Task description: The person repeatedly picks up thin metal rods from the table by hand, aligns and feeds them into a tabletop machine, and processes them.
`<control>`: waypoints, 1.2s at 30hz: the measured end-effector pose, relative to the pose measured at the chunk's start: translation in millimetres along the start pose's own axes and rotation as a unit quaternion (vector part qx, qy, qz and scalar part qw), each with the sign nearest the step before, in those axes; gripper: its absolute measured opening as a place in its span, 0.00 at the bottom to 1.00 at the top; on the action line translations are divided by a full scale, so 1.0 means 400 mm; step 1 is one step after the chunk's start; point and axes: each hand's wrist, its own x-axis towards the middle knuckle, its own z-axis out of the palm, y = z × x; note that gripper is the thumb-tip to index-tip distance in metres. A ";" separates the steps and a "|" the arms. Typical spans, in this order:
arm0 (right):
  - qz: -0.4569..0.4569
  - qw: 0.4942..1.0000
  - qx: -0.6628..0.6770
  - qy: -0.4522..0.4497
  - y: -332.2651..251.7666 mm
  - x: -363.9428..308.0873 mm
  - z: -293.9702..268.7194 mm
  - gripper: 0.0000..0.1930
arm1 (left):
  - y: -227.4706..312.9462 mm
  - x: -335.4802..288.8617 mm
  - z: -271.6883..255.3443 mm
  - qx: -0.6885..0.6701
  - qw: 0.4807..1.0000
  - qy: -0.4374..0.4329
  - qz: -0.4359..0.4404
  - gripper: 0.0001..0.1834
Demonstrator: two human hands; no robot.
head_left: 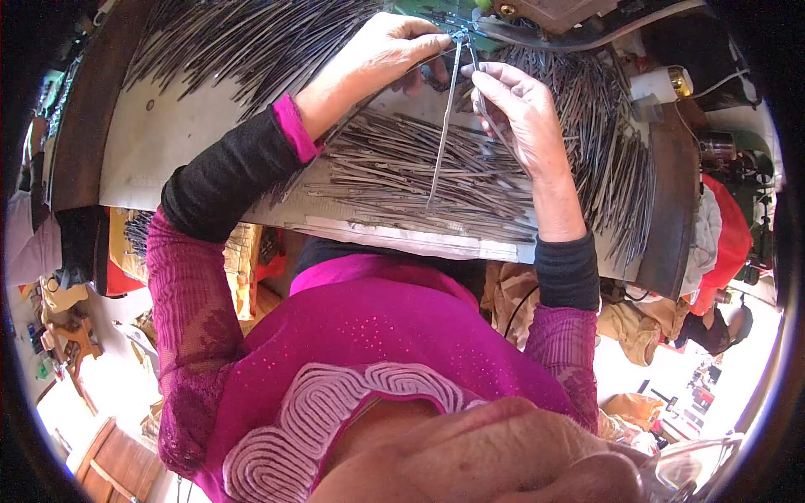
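My left hand [392, 46] reaches to the back of the worktable, thumb and fingers pinched at the upper end of a thin light-grey metal strip [445, 126]. That strip slants down toward me, its lower end over a loose pile of similar strips [394, 159]. Right of it, my right hand [528, 117] closes on a thin dark metal strip [496, 126], which runs up from the palm between thumb and fingers. The upper ends of both strips come close together at a small bluish metal spot [460, 35] below the machine. Whether they are joined there, I cannot tell.
Dense heaps of dark strips lie at the back left [251, 50] and along the right [616, 159]. A machine part [562, 12] with a grey cable [604, 38] overhangs the back. Raised brown boards [671, 210] bound the table's sides. A white cylinder [661, 85] stands at the right.
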 end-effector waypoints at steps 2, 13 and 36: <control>0.003 1.000 -0.010 0.005 -0.001 0.002 0.002 0.11 | 0.002 0.000 -0.001 0.006 1.000 -0.003 0.005 0.18; -0.016 0.994 -0.102 0.037 0.012 0.005 0.009 0.11 | 0.023 0.000 -0.008 0.061 0.998 0.003 -0.028 0.17; 0.030 0.999 0.037 -0.025 -0.006 0.006 0.000 0.10 | -0.028 0.028 -0.057 0.205 0.933 -0.045 0.293 0.15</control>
